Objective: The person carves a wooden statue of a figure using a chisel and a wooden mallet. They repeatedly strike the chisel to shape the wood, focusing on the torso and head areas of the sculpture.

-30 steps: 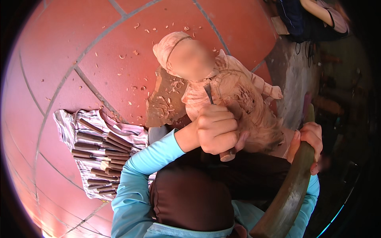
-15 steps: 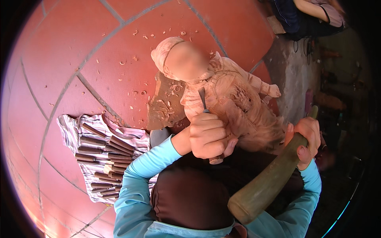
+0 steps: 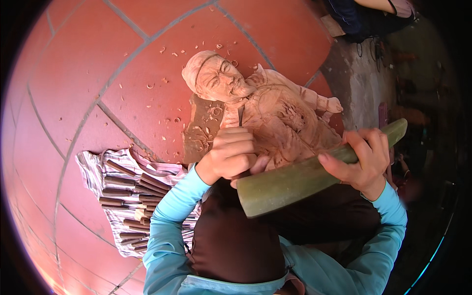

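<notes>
A reddish wooden carving of a figure (image 3: 275, 110) lies across my lap and the tiled floor, its head toward the upper left. My left hand (image 3: 231, 152) is closed around a chisel (image 3: 240, 117) whose blade rests on the figure's chest. A thick greenish wooden mallet (image 3: 314, 172) is gripped in my right hand (image 3: 364, 157), and its heavy end sits right beside my left hand, at the chisel's handle.
A striped cloth (image 3: 105, 169) at my left carries several wooden-handled carving tools (image 3: 132, 189). Wood chips (image 3: 167, 83) are scattered on the red tiled floor (image 3: 78, 78). Another person (image 3: 364, 14) sits at the top right beside a grey concrete strip.
My right hand swung the mallet from low at the right up and leftward, bringing its head onto the chisel's end. The left hand kept the chisel on the carving.
</notes>
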